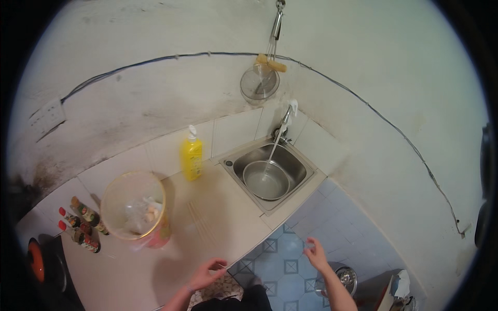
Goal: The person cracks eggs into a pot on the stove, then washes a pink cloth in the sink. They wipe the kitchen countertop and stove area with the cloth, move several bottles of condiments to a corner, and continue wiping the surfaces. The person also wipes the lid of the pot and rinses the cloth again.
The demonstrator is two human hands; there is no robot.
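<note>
My left hand (208,274) is over the counter's front edge, its fingers loosely curled and apart, with nothing seen in it. Off to the right, over the tiled floor, my right hand (317,254) is raised with thumb and fingers apart and holds nothing that I can make out. Several thin wooden chopsticks (200,221) lie on the pale countertop (128,272) beyond my left hand. Water runs from the faucet (287,114) into a round metal basin (266,180), which sits in the steel sink (299,171).
A yellow pump bottle (192,159) stands by the wall. Left of it is a large bucket (116,194) with plastic bags inside, beside several sauce bottles (87,217). A mesh strainer (259,83) hangs above the sink. Metalware (346,278) stands on the floor at right.
</note>
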